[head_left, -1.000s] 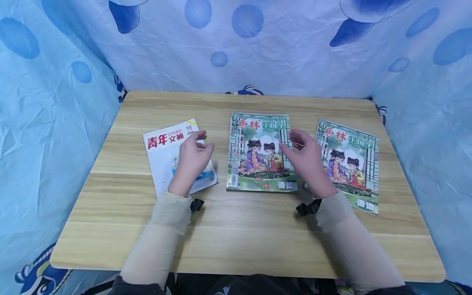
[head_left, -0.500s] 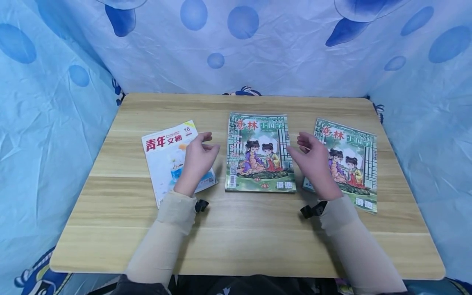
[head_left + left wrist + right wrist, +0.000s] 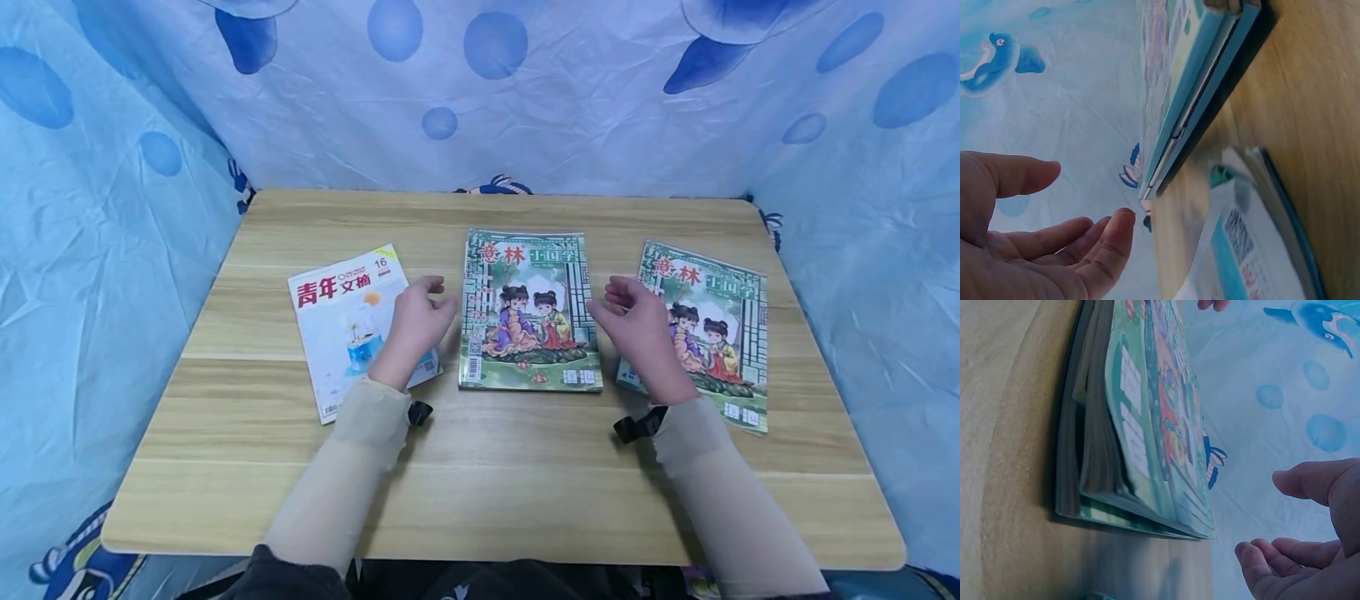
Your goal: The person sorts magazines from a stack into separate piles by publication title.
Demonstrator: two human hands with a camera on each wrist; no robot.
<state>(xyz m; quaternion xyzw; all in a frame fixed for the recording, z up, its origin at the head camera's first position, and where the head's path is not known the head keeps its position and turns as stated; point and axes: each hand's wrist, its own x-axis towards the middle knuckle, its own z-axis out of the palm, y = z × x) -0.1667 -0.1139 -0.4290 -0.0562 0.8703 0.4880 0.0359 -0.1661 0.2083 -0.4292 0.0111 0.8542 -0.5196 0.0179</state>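
A stack of magazines (image 3: 525,367) with a green illustrated cover lies in the middle of the table; its layered edges show in both wrist views. To its left, my left hand (image 3: 417,327) hovers over the right side of a white magazine (image 3: 330,342), its fingers loosely bent and holding nothing. My right hand (image 3: 641,337) is between the stack and another green-covered magazine (image 3: 723,333) on the right, partly hiding that magazine. Its thumb is near the stack's right edge; the head view leaves contact unclear. In the right wrist view, a gap separates thumb and fingers (image 3: 1254,562).
The wooden table (image 3: 495,483) has rounded corners. Blue patterned sheeting (image 3: 600,125) hangs behind it and along both sides. Small black cameras (image 3: 420,412) sit at the wrists.
My left hand has shifted right, away from the white magazine's middle and toward the central stack. My right hand has moved slightly right and down. The magazines stay in place.
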